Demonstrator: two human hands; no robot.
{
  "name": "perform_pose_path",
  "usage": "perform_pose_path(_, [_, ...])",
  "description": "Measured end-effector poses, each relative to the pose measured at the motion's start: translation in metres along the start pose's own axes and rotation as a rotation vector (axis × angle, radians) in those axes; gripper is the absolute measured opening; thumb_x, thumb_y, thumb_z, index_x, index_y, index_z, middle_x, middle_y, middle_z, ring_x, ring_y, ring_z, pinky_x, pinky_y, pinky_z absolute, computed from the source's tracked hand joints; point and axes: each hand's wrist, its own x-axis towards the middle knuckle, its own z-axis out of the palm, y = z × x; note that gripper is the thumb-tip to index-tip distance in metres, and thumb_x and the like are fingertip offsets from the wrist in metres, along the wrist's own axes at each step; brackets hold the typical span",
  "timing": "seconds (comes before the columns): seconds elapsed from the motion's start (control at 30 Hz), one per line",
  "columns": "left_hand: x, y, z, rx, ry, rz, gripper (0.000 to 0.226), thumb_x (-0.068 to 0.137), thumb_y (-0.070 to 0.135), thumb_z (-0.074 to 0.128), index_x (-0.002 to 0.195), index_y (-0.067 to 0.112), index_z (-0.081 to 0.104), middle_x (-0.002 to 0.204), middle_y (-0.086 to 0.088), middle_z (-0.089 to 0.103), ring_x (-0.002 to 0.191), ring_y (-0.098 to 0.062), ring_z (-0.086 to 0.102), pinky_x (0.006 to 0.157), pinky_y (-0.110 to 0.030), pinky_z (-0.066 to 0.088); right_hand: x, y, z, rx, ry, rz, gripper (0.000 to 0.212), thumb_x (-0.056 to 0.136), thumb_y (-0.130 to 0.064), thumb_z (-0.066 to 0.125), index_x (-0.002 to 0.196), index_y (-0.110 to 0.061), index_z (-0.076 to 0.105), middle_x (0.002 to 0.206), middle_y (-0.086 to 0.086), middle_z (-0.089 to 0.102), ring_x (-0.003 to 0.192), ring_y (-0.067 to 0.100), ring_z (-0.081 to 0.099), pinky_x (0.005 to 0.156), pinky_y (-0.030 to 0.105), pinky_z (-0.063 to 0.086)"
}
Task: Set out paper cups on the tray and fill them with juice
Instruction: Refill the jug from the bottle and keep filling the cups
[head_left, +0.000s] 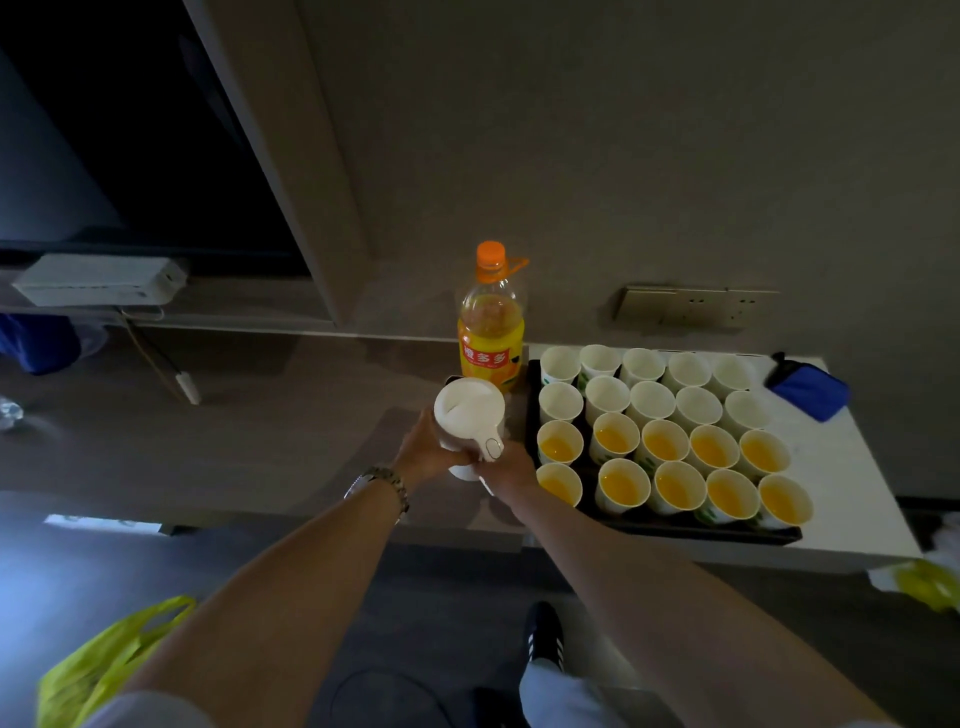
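A: White plastic jug (469, 410) stands on the counter (291, 415) just left of the black tray (531, 415), the left hand (423, 452) wrapped round its body, right hand (506, 467) at the handle; whether those right fingers grip it, I cannot tell.

B: How will it handle?

A: Stiff, probably smooth; likely heavier when full. Take handle plus body. Beside the jug, paper cups (670, 447) are light and crushable; the near two rows hold juice. The juice bottle (491, 322) stands behind the jug.

We see a blue pouch (808, 388) on the white table (852, 467), a wall socket panel (693, 306), a yellow-green bag (98, 670) on the floor.
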Motion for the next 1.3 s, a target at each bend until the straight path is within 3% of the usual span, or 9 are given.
perform_pose_path(0.13, [-0.003, 0.010, 0.004, -0.044, 0.020, 0.099, 0.105, 0.052, 0.028, 0.095, 0.141, 0.039, 0.039, 0.133, 0.010, 0.056, 0.131, -0.013, 0.049, 0.105, -0.050, 0.050, 0.001, 0.001, 0.002, 0.113, -0.003, 0.028, 0.037, 0.085, -0.016, 0.078, 0.118, -0.007, 0.065, 0.108, 0.006, 0.066, 0.102, 0.023, 0.062, 0.085, 0.032, 0.048])
perform_pose_path(0.23, [-0.006, 0.011, 0.005, -0.031, 0.064, 0.079, 0.103, 0.055, 0.030, 0.097, 0.140, 0.040, 0.040, 0.130, 0.014, 0.058, 0.127, -0.012, 0.050, 0.105, -0.047, 0.050, 0.002, 0.002, 0.000, 0.155, 0.002, 0.003, 0.039, 0.086, -0.012, 0.076, 0.122, -0.008, 0.064, 0.119, 0.012, 0.068, 0.110, 0.028, 0.062, 0.097, 0.042, 0.052])
perform_pose_path(0.4, [-0.016, 0.017, 0.001, -0.020, 0.145, 0.102, 0.099, 0.053, 0.031, 0.099, 0.137, 0.038, 0.046, 0.125, 0.016, 0.062, 0.121, -0.010, 0.055, 0.099, -0.035, 0.050, 0.002, 0.000, -0.003, 0.133, -0.006, -0.070, 0.041, 0.085, -0.003, 0.071, 0.125, -0.008, 0.062, 0.119, 0.013, 0.068, 0.112, 0.030, 0.062, 0.099, 0.047, 0.051])
perform_pose_path(0.57, [-0.030, 0.029, -0.010, -0.019, 0.178, 0.109, 0.097, 0.054, 0.041, 0.098, 0.137, 0.037, 0.047, 0.128, 0.014, 0.063, 0.120, -0.009, 0.056, 0.095, -0.027, 0.048, -0.005, -0.012, -0.002, 0.154, 0.067, -0.067, 0.020, 0.081, -0.002, 0.066, 0.099, -0.010, 0.069, 0.097, 0.012, 0.071, 0.098, 0.035, 0.066, 0.087, 0.052, 0.057])
perform_pose_path(0.67, [-0.039, 0.040, -0.017, -0.066, 0.216, 0.083, 0.098, 0.051, 0.048, 0.098, 0.134, 0.038, 0.048, 0.126, 0.015, 0.063, 0.118, -0.008, 0.058, 0.087, -0.019, 0.046, -0.013, -0.025, -0.009, 0.170, 0.151, -0.083, 0.018, 0.080, 0.002, 0.066, 0.097, -0.001, 0.070, 0.097, 0.018, 0.071, 0.094, 0.035, 0.065, 0.083, 0.049, 0.057])
perform_pose_path(0.83, [-0.051, 0.074, -0.018, -0.098, 0.309, 0.129, 0.099, 0.046, 0.052, 0.097, 0.131, 0.030, 0.050, 0.126, 0.011, 0.059, 0.116, -0.011, 0.057, 0.095, -0.038, 0.054, -0.028, -0.043, -0.034, 0.209, 0.284, -0.115, 0.009, 0.076, 0.001, 0.063, 0.075, -0.007, 0.065, 0.084, 0.015, 0.071, 0.083, 0.035, 0.066, 0.075, 0.049, 0.059])
perform_pose_path(0.97, [-0.056, 0.107, -0.009, -0.102, 0.386, 0.204, 0.098, 0.042, 0.064, 0.092, 0.126, 0.032, 0.053, 0.123, 0.012, 0.057, 0.113, -0.007, 0.056, 0.095, -0.039, 0.054, -0.041, -0.060, -0.068, 0.258, 0.361, -0.137, 0.021, 0.063, -0.003, 0.066, 0.054, -0.018, 0.055, 0.061, 0.009, 0.063, 0.071, 0.036, 0.066, 0.064, 0.051, 0.059])
perform_pose_path(1.1, [-0.060, 0.144, 0.007, -0.110, 0.405, 0.243, 0.102, 0.042, 0.067, 0.088, 0.131, 0.032, 0.052, 0.122, 0.012, 0.054, 0.114, -0.012, 0.057, 0.098, -0.042, 0.053, -0.057, -0.069, -0.111, 0.261, 0.433, -0.158, 0.035, 0.065, 0.006, 0.072, 0.049, -0.014, 0.048, 0.053, 0.004, 0.052, 0.062, 0.031, 0.056, 0.058, 0.041, 0.052])
perform_pose_path(1.3, [-0.055, 0.182, 0.045, -0.165, 0.371, 0.333, 0.104, 0.055, 0.057, 0.093, 0.142, 0.037, 0.040, 0.129, 0.018, 0.054, 0.120, -0.009, 0.055, 0.098, -0.039, 0.053, -0.068, -0.064, -0.171, 0.333, 0.483, -0.193, 0.040, 0.066, 0.014, 0.069, 0.046, -0.012, 0.046, 0.048, 0.003, 0.044, 0.045, 0.019, 0.041, 0.031, 0.019, 0.030])
